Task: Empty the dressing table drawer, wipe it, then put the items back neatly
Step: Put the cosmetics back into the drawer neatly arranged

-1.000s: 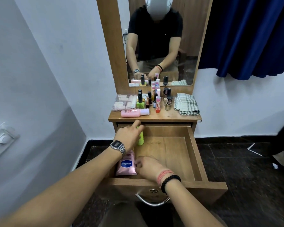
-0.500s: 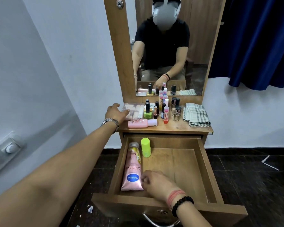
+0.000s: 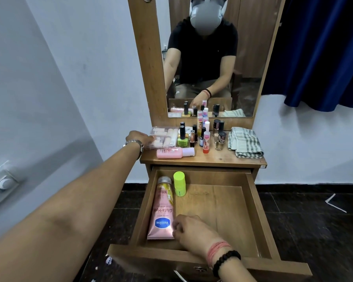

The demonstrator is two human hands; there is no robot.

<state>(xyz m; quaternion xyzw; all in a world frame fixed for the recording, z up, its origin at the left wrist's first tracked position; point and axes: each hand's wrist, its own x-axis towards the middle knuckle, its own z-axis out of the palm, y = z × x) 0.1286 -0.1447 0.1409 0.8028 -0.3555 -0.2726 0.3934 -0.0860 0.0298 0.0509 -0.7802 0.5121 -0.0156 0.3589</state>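
The wooden drawer [image 3: 259,210] of the dressing table stands pulled out. Along its left side lies a pink Vaseline tube [image 3: 162,210], and a small lime-green bottle [image 3: 179,184] stands upright near the back. My right hand [image 3: 192,231] is inside the drawer, its curled fingers on the tube's lower right edge. My left hand [image 3: 136,138] reaches to the tabletop and grips the left end of a clear plastic box [image 3: 165,136] of pale items. A checked cloth [image 3: 245,142] lies folded on the right of the top.
A pink bottle [image 3: 171,153] lies on its side in front of the box. Several small nail polish and cosmetic bottles [image 3: 204,133] stand below the mirror [image 3: 212,58]. A blue curtain [image 3: 324,47] hangs at the right; a wall switch [image 3: 3,183] is at the left.
My left hand has left the green bottle in the drawer and gone up to the clear box on the tabletop. My right hand has stayed at the tube.
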